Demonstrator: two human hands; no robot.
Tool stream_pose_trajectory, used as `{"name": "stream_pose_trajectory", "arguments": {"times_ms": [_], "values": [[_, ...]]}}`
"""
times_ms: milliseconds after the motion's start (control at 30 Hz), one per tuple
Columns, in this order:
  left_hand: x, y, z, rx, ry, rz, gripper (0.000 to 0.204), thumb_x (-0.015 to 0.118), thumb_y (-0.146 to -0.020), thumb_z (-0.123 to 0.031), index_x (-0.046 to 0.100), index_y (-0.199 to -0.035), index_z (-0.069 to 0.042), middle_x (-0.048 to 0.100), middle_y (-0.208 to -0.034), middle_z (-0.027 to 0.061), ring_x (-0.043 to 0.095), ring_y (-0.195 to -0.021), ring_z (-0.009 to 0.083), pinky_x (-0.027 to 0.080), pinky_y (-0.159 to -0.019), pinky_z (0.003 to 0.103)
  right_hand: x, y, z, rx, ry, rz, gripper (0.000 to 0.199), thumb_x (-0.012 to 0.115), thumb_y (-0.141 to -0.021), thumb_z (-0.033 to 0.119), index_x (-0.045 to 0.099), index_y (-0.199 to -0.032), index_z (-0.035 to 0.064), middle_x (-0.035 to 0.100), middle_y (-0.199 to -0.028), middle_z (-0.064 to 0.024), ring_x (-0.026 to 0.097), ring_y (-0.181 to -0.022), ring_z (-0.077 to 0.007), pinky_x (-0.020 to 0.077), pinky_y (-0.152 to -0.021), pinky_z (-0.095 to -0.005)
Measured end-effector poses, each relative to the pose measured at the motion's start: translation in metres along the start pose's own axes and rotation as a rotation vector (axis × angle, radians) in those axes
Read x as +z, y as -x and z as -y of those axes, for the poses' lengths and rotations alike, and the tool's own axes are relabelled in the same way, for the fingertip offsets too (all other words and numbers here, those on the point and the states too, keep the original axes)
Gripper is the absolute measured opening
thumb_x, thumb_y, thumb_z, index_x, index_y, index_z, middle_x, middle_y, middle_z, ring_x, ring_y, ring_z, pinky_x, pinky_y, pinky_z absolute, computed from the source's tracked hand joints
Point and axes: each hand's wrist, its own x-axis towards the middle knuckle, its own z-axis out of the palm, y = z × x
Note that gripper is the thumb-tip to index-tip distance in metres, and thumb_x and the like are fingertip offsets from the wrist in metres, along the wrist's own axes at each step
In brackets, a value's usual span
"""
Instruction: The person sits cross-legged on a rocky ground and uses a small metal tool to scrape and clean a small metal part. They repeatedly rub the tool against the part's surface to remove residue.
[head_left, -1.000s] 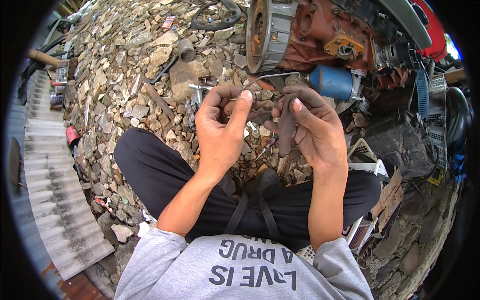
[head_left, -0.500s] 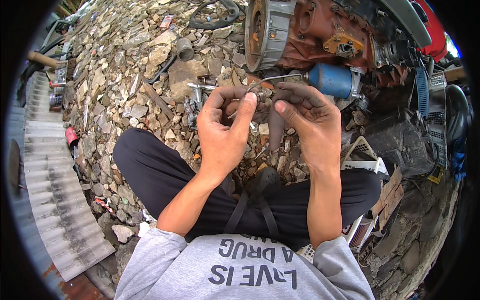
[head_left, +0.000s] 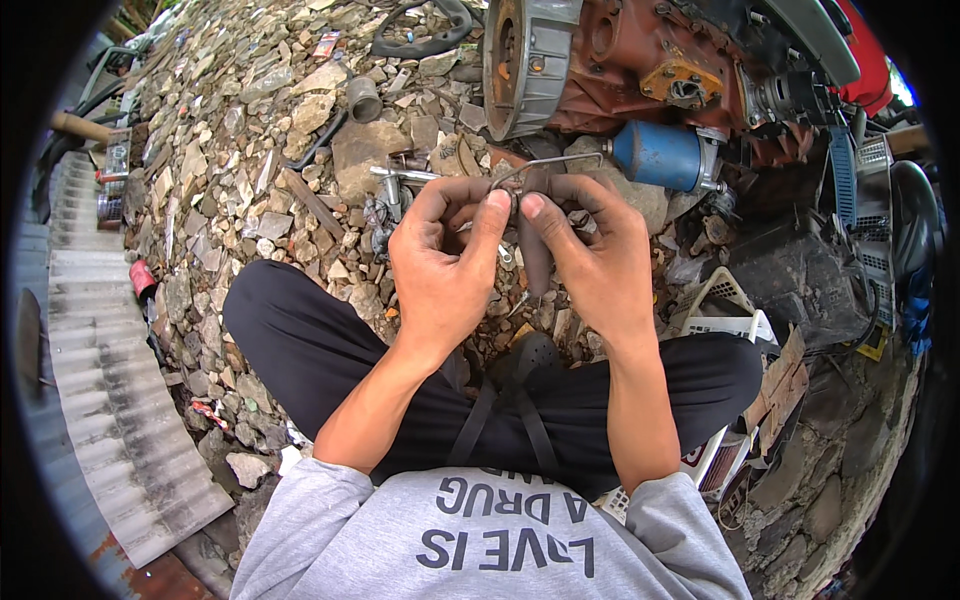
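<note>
My left hand [head_left: 442, 250] pinches a thin bent metal tube [head_left: 562, 158] between thumb and curled fingers. From the fingertips the tube runs to the right and ends in a short hook. In my right hand [head_left: 592, 255] is a dark grey strip [head_left: 538, 268], cloth-like, hanging below the thumb. Both thumb tips almost meet around a small dark piece at the tube's near end; the fingers mostly hide it. Just beyond the left hand, a silver T-shaped metal tool [head_left: 392, 185] lies on the stones.
Broken stones [head_left: 270, 222] cover the ground. A rusty-red engine [head_left: 640, 70] with a blue cylindrical filter [head_left: 657, 156] stands at the far right. Nearer right are a black battery-like box [head_left: 800, 285] and a white plastic crate [head_left: 735, 325]. Corrugated sheeting [head_left: 110, 350] lies left; a metal cup [head_left: 364, 100] lies ahead.
My right hand has moved left, bringing its thumb and the grey strip up against the left fingertips. The bent tube's hooked end has dipped slightly.
</note>
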Motion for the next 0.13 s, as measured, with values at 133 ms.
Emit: {"name": "stream_pose_trajectory", "arguments": {"times_ms": [133], "values": [[0.0012, 0.0015, -0.0002, 0.060, -0.051, 0.030, 0.016, 0.068, -0.092, -0.011, 0.063, -0.099, 0.002, 0.066, -0.076, 0.0028, 0.047, -0.060, -0.0008, 0.036, -0.050, 0.017, -0.0034, -0.0007, -0.0032, 0.049, -0.035, 0.034, 0.023, 0.069, -0.090, 0.016, 0.066, -0.101, -0.0051, 0.063, -0.098, -0.0098, 0.061, -0.075, -0.0124, 0.0480, -0.064, -0.0259]]}}
